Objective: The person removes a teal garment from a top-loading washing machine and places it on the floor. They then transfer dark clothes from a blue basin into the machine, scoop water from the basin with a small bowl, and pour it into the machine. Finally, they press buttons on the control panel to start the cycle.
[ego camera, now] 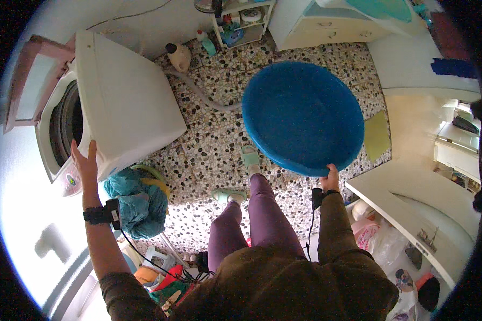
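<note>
My right hand (331,177) grips the near rim of a large round blue plastic basin (305,116), which appears raised or tilted over the pebble-patterned floor. Nothing is held in my left hand (84,160), whose fingers are spread beside the front of a white top-loading washing machine (128,96). The machine's pinkish hinged lid (38,84) stands raised, and its dark drum opening (66,120) shows. Each of my wrists wears a black strap with a small device.
A grey drain hose (201,94) runs from the machine towards the basin. Bottles (179,57) and a small shelf rack (241,24) stand along the far wall. A teal plastic bag (138,204) sits near my left forearm. White cabinetry (409,192) borders the right side.
</note>
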